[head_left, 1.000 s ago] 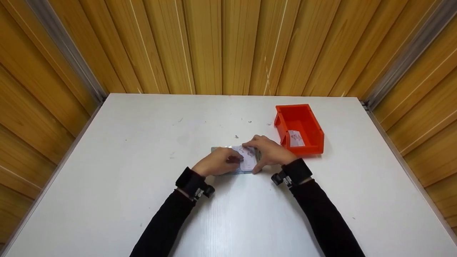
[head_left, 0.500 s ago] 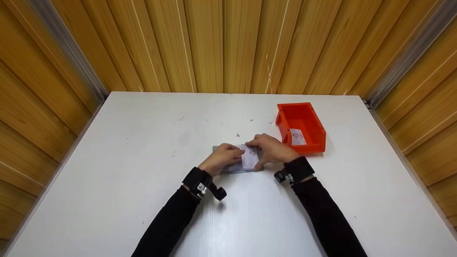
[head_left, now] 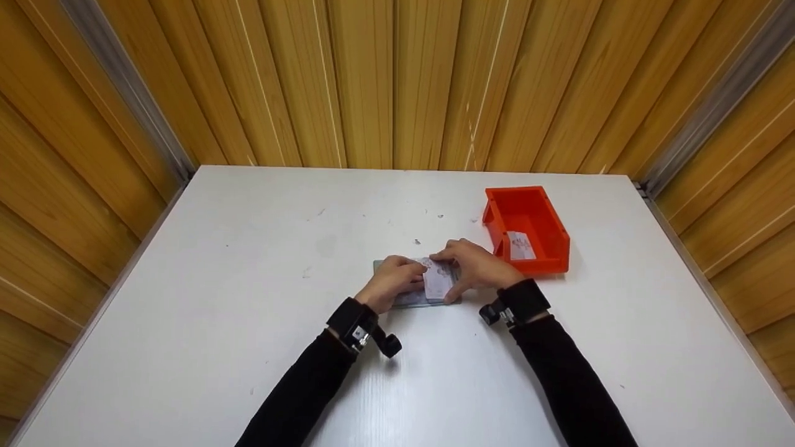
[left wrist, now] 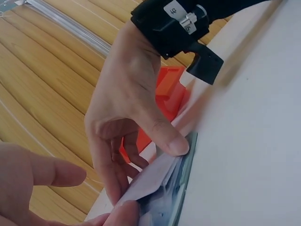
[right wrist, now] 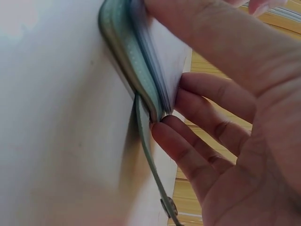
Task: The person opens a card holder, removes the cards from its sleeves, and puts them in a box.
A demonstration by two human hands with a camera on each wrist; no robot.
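Card holder (head_left: 417, 300), 1, green-edged, clear leaves (left wrist: 162, 202) within: lay flat on the white tabletop (head_left: 279, 248), at the clock's centre, between the person's 2 hands.

Printed card (head_left: 438, 284), 1: lay on the holder's 3 o'clock half, print upward; whether it sat inside a leaf or on top could not be told.

Right hand (head_left: 477, 266): at 3 o'clock. Thumb bent over the card's 5 o'clock corner, index fingertip at its 12 o'clock edge, the holder's edge clasped between thumb and fingers. In the right wrist view a strap (right wrist: 148, 160) with a stud (right wrist: 168, 206) hung past the lower fingers.

Left hand (head_left: 391, 279): at 9 o'clock, fingertips against the card's 9 o'clock edge, 1 digit standing apart from the rest in the left wrist view. Pinch or mere press: could not be told.

Change noted: 1.0 s earlier the left fingers were curled in over the holder; at this entry they reached out straighter toward the card. The right hand kept its station. Judged effect: the work had passed to finer handling of the card's 9 o'clock edge, the right hand steadying it.

Red bin (head_left: 546, 266), 1: at 2 o'clock from the holder, another card (head_left: 520, 246) toward its 7 o'clock corner.
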